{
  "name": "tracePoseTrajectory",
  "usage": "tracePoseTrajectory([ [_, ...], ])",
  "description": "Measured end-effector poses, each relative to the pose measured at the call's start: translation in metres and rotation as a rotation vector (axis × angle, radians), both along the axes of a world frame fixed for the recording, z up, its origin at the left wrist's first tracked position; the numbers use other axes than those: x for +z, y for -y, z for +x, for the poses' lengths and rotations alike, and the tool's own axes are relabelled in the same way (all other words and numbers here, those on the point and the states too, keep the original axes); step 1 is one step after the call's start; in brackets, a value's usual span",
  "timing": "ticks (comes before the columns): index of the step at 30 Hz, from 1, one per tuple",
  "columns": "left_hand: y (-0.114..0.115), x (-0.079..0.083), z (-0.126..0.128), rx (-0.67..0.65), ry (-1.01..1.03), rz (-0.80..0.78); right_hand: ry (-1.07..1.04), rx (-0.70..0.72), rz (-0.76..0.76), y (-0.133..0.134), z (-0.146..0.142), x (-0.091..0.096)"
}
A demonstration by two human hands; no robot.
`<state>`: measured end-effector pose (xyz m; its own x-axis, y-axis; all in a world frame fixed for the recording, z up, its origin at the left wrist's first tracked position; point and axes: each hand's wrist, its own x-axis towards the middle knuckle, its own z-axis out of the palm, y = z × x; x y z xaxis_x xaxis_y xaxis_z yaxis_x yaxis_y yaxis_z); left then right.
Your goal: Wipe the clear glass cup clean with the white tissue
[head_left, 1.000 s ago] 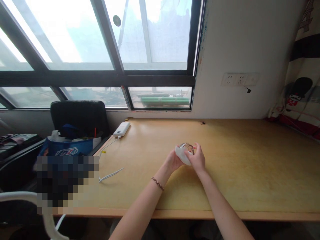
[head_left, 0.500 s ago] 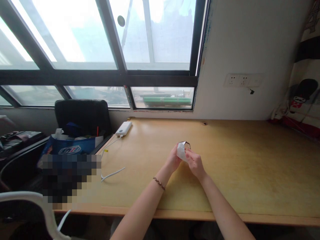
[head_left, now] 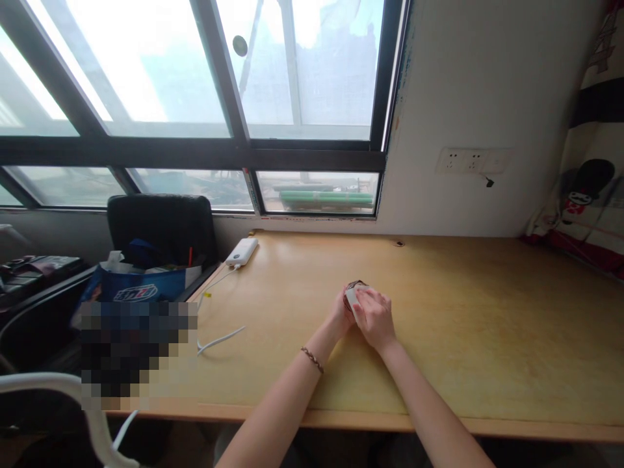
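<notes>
Both my hands meet over the middle of a yellow wooden desk (head_left: pixel 487 338). My left hand (head_left: pixel 341 312) cups a small round object with a dark rim (head_left: pixel 353 287) from the left. A white cloth or tissue (head_left: pixel 350 298) is wrapped against it. My right hand (head_left: pixel 374 318) lies over the white cloth from the right, fingers closed on it and pressing it to the object. Most of the object is hidden by my fingers, so I cannot name it. A thin braided bracelet (head_left: pixel 312 359) sits on my left wrist.
A white power bank (head_left: pixel 241 251) lies at the desk's back left, its white cable (head_left: pixel 217 338) trailing to the left edge. A black chair (head_left: pixel 160 227) holding a blue bag (head_left: pixel 136 289) stands left of the desk. Wall sockets (head_left: pixel 470 160) are behind right.
My right hand has slid over the top of the white cloth, covering it more. The object has turned in my hands, and less of the cloth shows than a second ago.
</notes>
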<state>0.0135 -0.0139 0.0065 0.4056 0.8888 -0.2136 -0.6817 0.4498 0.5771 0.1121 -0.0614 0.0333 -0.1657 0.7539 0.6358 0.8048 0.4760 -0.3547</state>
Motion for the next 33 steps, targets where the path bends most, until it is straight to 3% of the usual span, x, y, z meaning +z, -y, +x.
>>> tracePoseTrajectory([
  [3,0.000,-0.011,0.005,-0.033,0.051,0.069,-0.023,0.108,-0.012,0.001,-0.001,0.001],
  [7,-0.002,-0.017,0.007,0.001,0.045,0.041,-0.122,0.223,-0.059,0.004,0.000,0.006],
  [12,0.002,-0.010,0.009,0.137,0.011,-0.047,-0.351,0.180,-0.032,0.004,-0.001,0.006],
  [16,0.007,-0.003,0.013,0.107,0.023,-0.061,-0.534,0.118,-0.027,0.007,-0.001,0.004],
  [20,0.010,-0.001,0.011,0.025,0.009,-0.057,-0.873,-0.031,-0.121,0.007,0.001,0.002],
  [25,0.008,0.001,0.002,-0.069,-0.075,-0.102,-1.552,-0.154,-0.133,-0.014,0.015,-0.006],
  [29,0.008,0.004,-0.003,-0.072,-0.062,-0.030,-1.945,-0.088,-0.288,-0.028,0.029,-0.013],
  [33,0.009,0.006,-0.002,-0.058,-0.038,0.038,-2.020,-0.004,-0.327,-0.030,0.035,-0.015],
])
